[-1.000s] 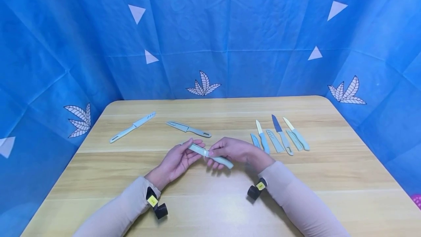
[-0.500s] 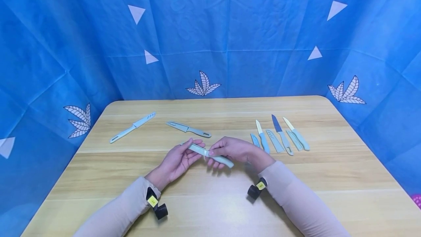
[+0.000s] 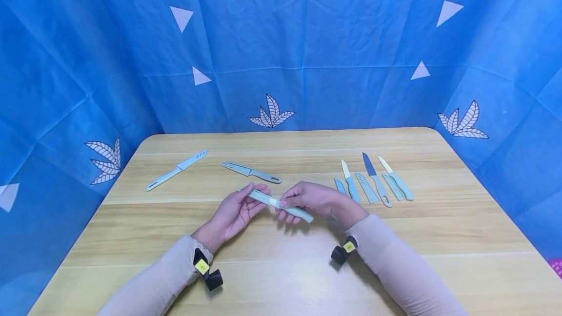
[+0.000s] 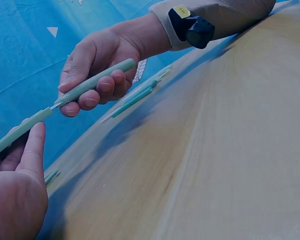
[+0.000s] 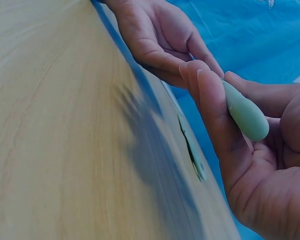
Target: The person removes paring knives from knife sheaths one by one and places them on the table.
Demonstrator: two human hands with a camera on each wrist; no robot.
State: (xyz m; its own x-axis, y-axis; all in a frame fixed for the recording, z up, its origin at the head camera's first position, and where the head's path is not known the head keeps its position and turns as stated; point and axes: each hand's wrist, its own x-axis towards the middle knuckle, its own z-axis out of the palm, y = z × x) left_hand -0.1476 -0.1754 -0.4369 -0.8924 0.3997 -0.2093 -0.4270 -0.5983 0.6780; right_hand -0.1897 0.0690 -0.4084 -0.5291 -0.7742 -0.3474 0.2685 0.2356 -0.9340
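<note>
In the head view, my left hand [image 3: 232, 217] holds a pale green blade sheath [image 3: 261, 196] between thumb and fingers. My right hand [image 3: 311, 200] grips the pale green handle [image 3: 301, 214] of a paring knife, thumb on top near the blade. A short strip of light blade [image 3: 273, 202] shows between sheath and handle; the rest of the blade lies inside the sheath. From the left wrist, the sheath [image 4: 21, 132] and the handle [image 4: 96, 85] line up, held above the table. The rounded handle end [image 5: 251, 120] sticks out of my right hand in the right wrist view.
On the wooden table [image 3: 303, 267], a sheathed knife [image 3: 177, 169] lies at the back left and another sheathed knife [image 3: 251, 171] behind my hands. At right lie a blue-bladed knife [image 3: 376, 179], two light-bladed knives [image 3: 351, 182] and several loose sheaths [image 3: 367, 187]. A blue curtain [image 3: 303, 48] hangs behind.
The sheath in my left hand has shifted slightly up and left, away from the handle. More of the blade now shows between them. The knives on the table have stayed put.
</note>
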